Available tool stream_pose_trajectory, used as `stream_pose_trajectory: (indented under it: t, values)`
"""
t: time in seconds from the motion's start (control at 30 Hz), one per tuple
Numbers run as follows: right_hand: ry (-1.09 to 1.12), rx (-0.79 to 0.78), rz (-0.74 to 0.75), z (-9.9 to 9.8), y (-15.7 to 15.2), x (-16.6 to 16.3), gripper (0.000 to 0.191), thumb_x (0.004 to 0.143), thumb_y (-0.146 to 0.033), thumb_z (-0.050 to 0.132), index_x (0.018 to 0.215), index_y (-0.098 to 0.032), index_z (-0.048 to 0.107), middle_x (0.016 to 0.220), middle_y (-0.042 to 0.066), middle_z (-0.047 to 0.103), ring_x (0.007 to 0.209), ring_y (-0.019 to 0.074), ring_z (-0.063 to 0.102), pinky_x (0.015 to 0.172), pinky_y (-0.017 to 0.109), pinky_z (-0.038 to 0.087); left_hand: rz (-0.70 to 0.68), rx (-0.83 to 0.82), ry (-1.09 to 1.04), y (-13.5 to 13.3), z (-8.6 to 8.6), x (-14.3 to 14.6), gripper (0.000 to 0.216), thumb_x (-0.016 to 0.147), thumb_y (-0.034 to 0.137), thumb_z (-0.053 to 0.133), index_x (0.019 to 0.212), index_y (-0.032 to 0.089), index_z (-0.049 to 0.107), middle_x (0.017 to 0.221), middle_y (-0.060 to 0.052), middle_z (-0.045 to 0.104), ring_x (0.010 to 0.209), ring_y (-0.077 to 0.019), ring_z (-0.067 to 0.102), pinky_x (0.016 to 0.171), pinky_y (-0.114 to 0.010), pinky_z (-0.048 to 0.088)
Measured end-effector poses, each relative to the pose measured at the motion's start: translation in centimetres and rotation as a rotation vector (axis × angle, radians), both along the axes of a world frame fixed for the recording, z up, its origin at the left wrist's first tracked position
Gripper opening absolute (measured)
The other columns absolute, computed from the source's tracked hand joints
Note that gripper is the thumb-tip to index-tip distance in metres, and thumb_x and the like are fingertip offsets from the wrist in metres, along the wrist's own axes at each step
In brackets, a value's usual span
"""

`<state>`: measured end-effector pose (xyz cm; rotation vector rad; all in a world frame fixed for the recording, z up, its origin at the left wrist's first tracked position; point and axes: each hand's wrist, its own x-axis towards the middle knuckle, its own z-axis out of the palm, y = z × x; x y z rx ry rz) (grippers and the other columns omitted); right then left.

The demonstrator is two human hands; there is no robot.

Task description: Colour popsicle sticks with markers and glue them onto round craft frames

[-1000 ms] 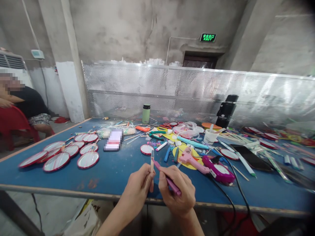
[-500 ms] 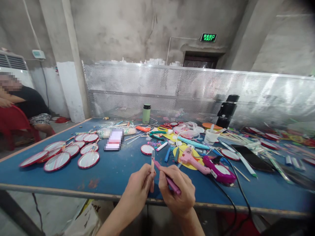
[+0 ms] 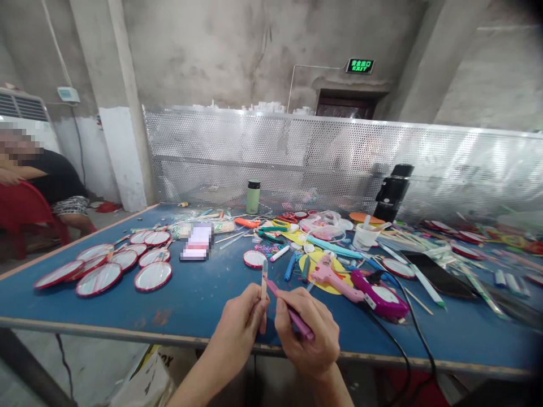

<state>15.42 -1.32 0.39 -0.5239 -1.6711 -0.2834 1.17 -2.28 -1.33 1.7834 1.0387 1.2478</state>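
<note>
"What's being held over there?"

"The left fingers [image 3: 257,310] pinch a wooden stick [image 3: 263,289], upright, its upper end bluish. The right fingers [image 3: 306,304] grip a purple marker [image 3: 300,323], its tip right by the stick."

"And around them?"

"Just beyond the fingers lies a small red-rimmed disc [image 3: 255,259]. Well to their left sits a cluster of larger discs [image 3: 99,279], with a lit phone [image 3: 197,240] closer in. On their right, a pink glue gun [image 3: 337,278] lies partly over a yellow round [image 3: 309,262], beside a purple case [image 3: 379,297]."

"Farther off?"

"Past the fingers, a green flask [image 3: 253,198] stands on the blue worktop [image 3: 203,294]."

Pale stick [image 3: 263,290], upright, bluish top, pink pen [image 3: 300,323], slanted, tip at the stick
</note>
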Motion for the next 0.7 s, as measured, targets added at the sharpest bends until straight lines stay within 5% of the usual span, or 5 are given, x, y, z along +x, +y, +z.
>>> stream_pose_trajectory:
  t: [0.7]
  values:
    - [-0.027,-0.004,0.005,0.17,-0.36,0.06,0.015,0.085,-0.006,0.06,0.095,-0.017,0.064,0.073,0.003,0.068,0.062,0.0145,0.064,0.061,0.027,0.051,0.01,0.019,0.02,0.08,-0.15,0.0,0.031,0.101,0.042,0.039,0.08,0.02,0.047,0.066,0.005,0.05,0.061,-0.0112,0.043,0.06,-0.022,0.032]
